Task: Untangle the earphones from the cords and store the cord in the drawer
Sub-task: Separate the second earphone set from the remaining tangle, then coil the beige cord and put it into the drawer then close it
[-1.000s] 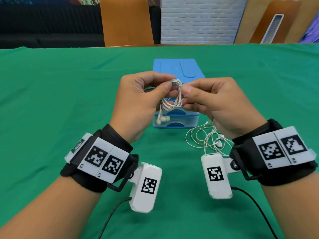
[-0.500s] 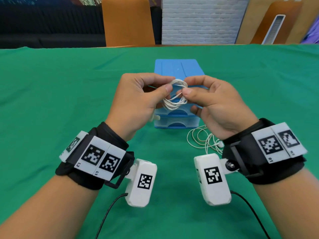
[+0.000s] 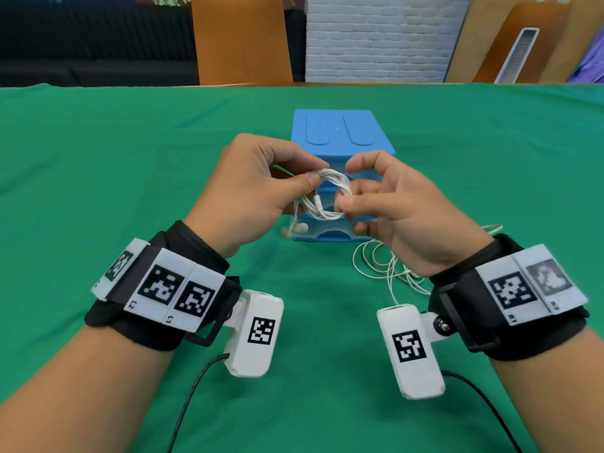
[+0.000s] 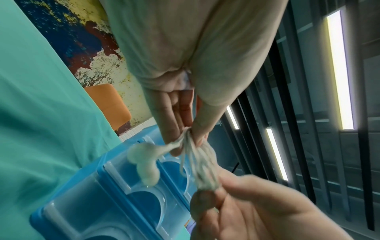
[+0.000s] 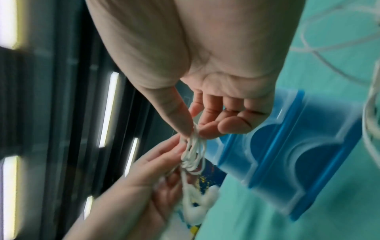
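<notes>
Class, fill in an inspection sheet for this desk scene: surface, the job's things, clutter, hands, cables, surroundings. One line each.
Surface: green cloth over the table.
Job's things: coiled white earphones held in the air; closed blue drawer unit behind; loose white cord on the cloth.
Clutter: nothing seen.
Hands: left hand pinches the coil; right hand pinches its other side.
Cables: black leads run from the wrist cameras.
Surroundings: orange chair, white brick wall.

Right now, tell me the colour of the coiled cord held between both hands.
White. The coiled cord, pinched by the left hand and right hand, shows best in the head view.
</notes>
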The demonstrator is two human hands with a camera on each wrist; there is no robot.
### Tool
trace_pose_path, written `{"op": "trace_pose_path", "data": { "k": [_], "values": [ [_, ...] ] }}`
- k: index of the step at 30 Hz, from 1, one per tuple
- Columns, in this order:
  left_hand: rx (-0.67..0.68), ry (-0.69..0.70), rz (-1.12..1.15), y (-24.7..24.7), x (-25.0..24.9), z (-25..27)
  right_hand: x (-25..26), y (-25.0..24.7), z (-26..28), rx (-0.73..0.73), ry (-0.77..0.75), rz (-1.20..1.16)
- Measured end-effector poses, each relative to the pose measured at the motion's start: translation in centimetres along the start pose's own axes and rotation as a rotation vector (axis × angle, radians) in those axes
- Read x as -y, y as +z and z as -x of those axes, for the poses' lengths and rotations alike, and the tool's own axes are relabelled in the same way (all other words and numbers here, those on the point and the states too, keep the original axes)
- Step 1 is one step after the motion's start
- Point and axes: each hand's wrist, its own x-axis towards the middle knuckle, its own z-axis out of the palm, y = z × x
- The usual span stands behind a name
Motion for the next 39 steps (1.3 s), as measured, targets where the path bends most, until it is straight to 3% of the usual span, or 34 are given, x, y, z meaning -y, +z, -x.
{"op": "trace_pose_path", "data": {
  "k": [7, 12, 18, 28, 39],
  "values": [
    [0.241, -0.187, -0.082, -0.4, 0.6, 0.3, -1.3, -0.1, 0.0, 0.007, -0.012, 0.365],
    [0.442, -0.308, -0.219, -0.3, 2.1, 0.5, -1.9, 0.2, 0.0, 0.236, 0.107, 0.603],
    [0.615, -0.376, -0.449, -0.1, 3.7, 0.5, -2.3, 1.0, -0.8, 0.336, 0.154, 0.794],
    [0.601, -0.346, -0.618, -0.4, 3.6, 0.4, -2.3, 1.4, -1.4, 0.297, 0.117, 1.064],
    [0.549, -0.247, -0.807, -0.7, 2.9, 0.1, -2.0, 1.2, -1.2, 0.316, 0.118, 1.113]
  ]
}}
